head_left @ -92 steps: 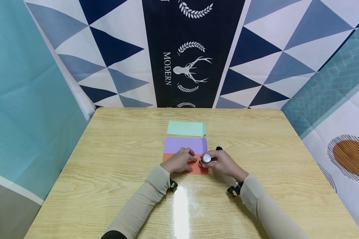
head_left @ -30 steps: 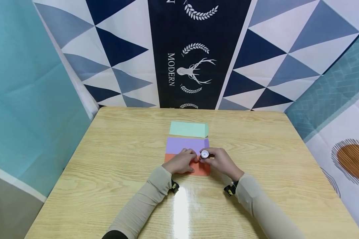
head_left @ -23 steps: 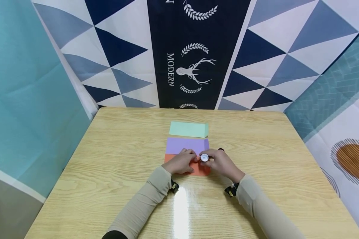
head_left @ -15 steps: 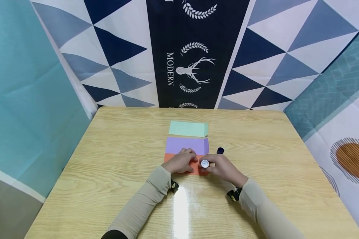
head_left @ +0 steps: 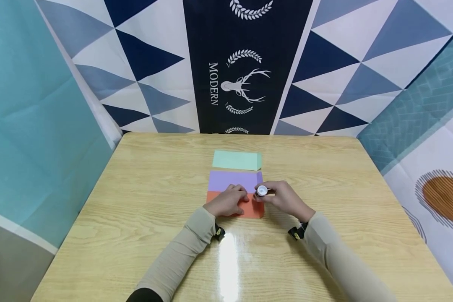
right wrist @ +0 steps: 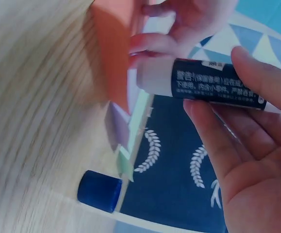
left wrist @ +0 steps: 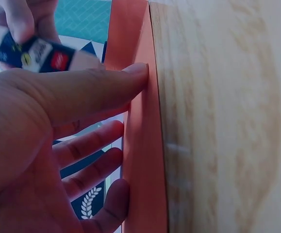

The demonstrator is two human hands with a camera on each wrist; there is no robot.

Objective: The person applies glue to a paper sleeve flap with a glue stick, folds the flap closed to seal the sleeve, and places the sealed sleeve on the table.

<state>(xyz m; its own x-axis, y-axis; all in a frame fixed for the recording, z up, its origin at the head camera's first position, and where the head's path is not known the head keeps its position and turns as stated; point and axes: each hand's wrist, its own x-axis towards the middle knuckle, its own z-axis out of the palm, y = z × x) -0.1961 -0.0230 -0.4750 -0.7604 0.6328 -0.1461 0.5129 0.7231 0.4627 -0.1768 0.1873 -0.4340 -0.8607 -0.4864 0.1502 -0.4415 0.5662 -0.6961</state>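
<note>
My right hand (head_left: 283, 195) grips a glue stick (right wrist: 208, 82) with a dark printed label; its white base (head_left: 262, 191) points up at the head camera. The bare glue end is over the right edge of an orange sheet of paper (right wrist: 112, 53). On that same sheet rest the spread fingertips of my left hand (head_left: 228, 201), thumb near its front edge and the other fingers farther back. In the right wrist view the blue cap (right wrist: 100, 191) lies on the table; my right hand hides it from the head camera.
Directly behind the orange sheet lies a purple sheet (head_left: 230, 180), and past it a pale green one (head_left: 234, 160); both have a creased strip along the right side. The wooden table (head_left: 154, 176) ends at a patterned cloth backdrop (head_left: 238, 84).
Over the last seconds my right hand has moved the glue stick toward and away from me along the sheet's right edge, now farther back. My left hand has stayed put.
</note>
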